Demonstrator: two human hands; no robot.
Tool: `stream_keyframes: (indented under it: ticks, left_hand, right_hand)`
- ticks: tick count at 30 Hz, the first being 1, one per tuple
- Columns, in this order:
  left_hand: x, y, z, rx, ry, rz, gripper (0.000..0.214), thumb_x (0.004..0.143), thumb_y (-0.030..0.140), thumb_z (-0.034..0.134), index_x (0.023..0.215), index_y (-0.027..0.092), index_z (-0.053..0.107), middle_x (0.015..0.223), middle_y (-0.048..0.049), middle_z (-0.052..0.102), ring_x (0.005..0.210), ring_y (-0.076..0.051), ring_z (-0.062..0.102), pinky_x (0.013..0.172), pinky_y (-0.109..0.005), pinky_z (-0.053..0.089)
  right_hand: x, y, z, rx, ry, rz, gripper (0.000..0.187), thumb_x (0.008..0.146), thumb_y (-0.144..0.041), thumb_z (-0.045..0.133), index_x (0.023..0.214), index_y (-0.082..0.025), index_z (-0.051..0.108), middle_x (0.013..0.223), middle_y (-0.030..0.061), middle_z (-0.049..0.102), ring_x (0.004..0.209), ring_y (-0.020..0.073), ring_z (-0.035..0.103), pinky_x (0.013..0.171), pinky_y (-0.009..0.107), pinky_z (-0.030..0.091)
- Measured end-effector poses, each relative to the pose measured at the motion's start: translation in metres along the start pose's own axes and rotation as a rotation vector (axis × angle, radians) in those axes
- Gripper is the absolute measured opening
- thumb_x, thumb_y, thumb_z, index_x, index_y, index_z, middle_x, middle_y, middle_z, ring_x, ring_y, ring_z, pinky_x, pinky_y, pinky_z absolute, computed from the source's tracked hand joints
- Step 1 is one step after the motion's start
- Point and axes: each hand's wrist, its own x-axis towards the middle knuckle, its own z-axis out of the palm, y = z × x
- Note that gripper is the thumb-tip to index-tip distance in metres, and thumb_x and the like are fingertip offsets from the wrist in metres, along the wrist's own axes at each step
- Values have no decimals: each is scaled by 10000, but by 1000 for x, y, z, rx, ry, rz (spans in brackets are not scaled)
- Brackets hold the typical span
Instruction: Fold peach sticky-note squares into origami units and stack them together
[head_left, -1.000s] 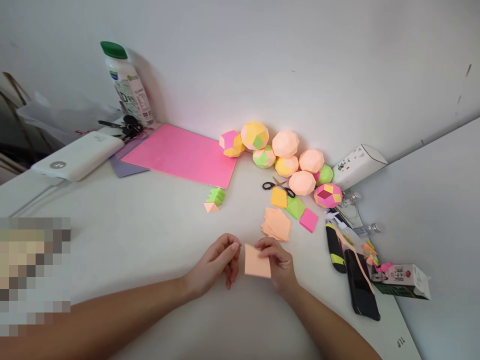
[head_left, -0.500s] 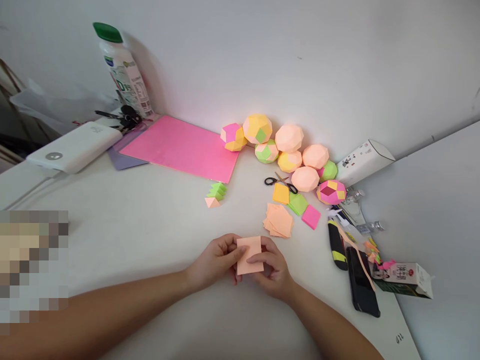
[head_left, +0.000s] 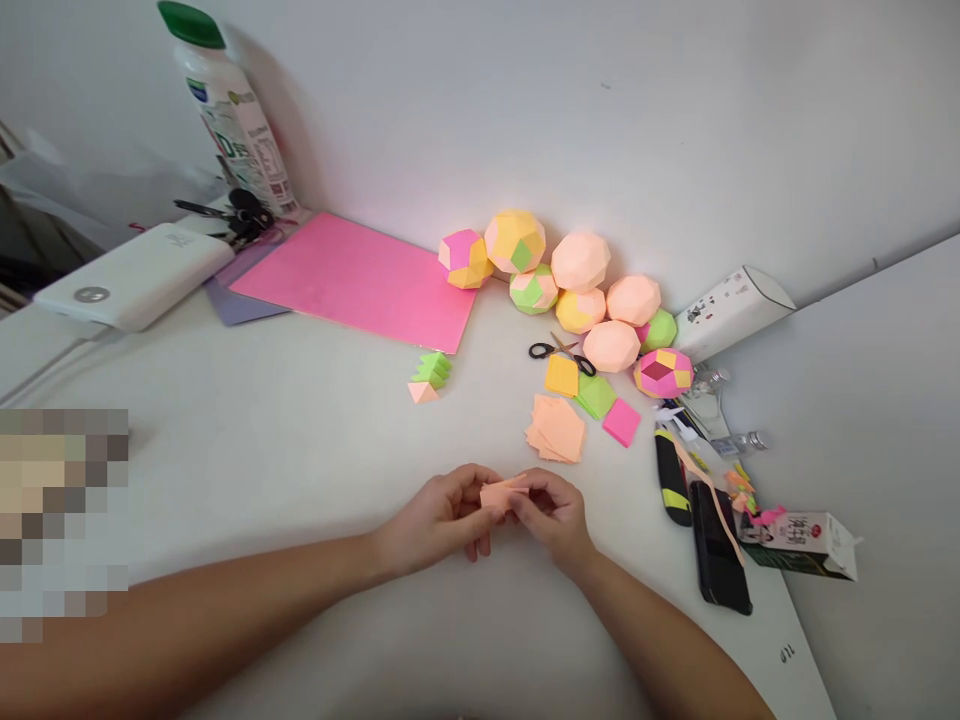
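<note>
1. The white desk (head_left: 247, 440) runs beneath everything, set up against the pale wall.
2. Towards the back, a pink sheet (head_left: 352, 280) lies flat, its far-left end near a tall white bottle (head_left: 236, 130) with a green cap.
3. To the right of that sheet I see a cluster of faceted paper balls (head_left: 580, 262) in peach, yellow, green and pink, crowded along the wall.
4. The person's left hand (head_left: 435, 520) is at the near middle of the desk, fingers in a narrow pinch on a piece of peach paper.
5. The right hand (head_left: 555, 520) faces it, thumb and fingers also pinching that paper.
6. Well to the right lies a black phone (head_left: 720, 545).
7. Just beyond the right hand, a peach pile (head_left: 556, 430) is loosely fanned.
8. Behind it are open scissors (head_left: 564, 349), next to a yellow stack (head_left: 562, 376), a green stack (head_left: 598, 396) and a pink stack (head_left: 622, 422).
9. Green folded pieces (head_left: 431, 370) sit by the sheet's near corner.
10. The peach paper (head_left: 501, 494) itself is bent over between both hands, partly hidden by fingers.
</note>
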Motion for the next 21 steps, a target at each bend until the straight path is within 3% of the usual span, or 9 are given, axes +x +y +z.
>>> stream_keyframes:
  ticks: [8, 13, 21]
  left_hand:
    - [4, -5, 1, -1, 32, -12, 286, 832, 433, 545, 908, 158, 521, 682, 0, 611, 536, -127, 605, 526, -275, 514]
    - [3, -6, 0, 2, 32, -4, 248, 852, 394, 531, 925, 157, 516, 739, -16, 636, 537, -117, 609, 512, -258, 512]
    - [0, -1, 1, 18, 22, -2, 212, 838, 348, 558, 939, 165, 523, 736, -9, 641, 569, -111, 595, 538, -252, 505]
  right_hand:
    - [0, -1, 0, 28, 31, 153, 280, 806, -305, 621, 1044, -216, 501, 680, -17, 611, 527, 96, 574, 483, 211, 472]
    - [2, -3, -3, 6, -65, 202, 174, 849, -333, 567, 799, -166, 566, 641, 8, 628, 483, 76, 534, 459, 195, 439]
    - [2, -3, -1, -83, -56, 147, 213, 863, -355, 535, 774, -163, 564, 585, -8, 601, 465, 84, 526, 456, 203, 439]
